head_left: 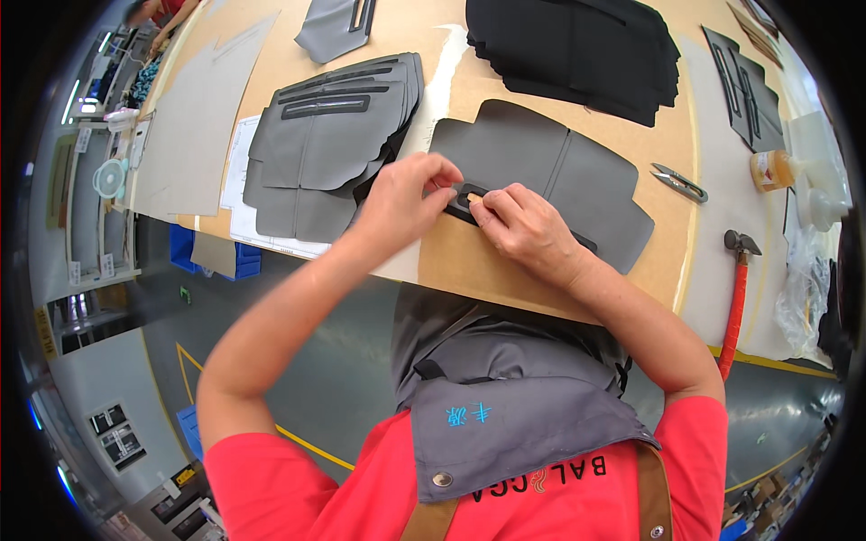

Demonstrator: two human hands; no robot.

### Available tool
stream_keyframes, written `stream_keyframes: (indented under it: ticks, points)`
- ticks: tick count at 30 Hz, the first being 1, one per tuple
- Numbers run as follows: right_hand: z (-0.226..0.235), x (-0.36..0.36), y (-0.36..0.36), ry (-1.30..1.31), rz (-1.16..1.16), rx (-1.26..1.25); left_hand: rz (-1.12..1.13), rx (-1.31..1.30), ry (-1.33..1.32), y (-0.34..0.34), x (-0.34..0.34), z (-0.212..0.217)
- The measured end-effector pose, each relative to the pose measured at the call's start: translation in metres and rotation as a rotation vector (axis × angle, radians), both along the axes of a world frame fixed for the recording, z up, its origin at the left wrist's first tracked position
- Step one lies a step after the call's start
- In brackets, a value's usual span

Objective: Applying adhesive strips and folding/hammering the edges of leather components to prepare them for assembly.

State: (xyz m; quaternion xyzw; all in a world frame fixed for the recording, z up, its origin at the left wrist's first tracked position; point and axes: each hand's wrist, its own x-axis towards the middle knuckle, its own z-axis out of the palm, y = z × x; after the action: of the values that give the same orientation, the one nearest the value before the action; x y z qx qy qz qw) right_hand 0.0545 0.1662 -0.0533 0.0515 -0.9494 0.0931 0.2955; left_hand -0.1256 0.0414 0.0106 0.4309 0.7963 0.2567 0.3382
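Observation:
A grey leather-like panel with notched corners and a seam across it lies in front of me. Along its near edge runs a black slotted strip, largely covered by my right hand. That hand's fingers are closed at the strip's left end, gripping the panel by its slot. Just left of them, my left hand hovers by the same end, thumb and forefinger pinched. Whatever sits in that pinch is too small to make out.
A stack of grey panels lies left, a black stack at the back. Thread snips, a red-handled hammer and a jar are at right. Another person's arm shows far left. The table's near edge borders my apron.

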Motion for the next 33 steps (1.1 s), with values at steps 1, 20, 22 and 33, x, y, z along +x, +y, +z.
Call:
stream_keyframes:
  ticks: [1,20,22,33]
  points:
    - [0.001,0.000,0.000,-0.001,0.001,0.004,-0.105,0.227,0.254,-0.013,0.009,-0.006]
    - [0.019,0.018,0.013,-0.081,0.069,-0.027,-0.248,0.407,0.836,-0.048,0.053,-0.036]
    - [0.021,0.018,0.015,-0.089,0.084,-0.005,-0.274,0.379,0.838,-0.046,0.059,-0.032]
    - [0.028,0.034,0.013,-0.213,-0.114,-0.492,-0.251,0.349,0.771,-0.046,0.066,-0.034]
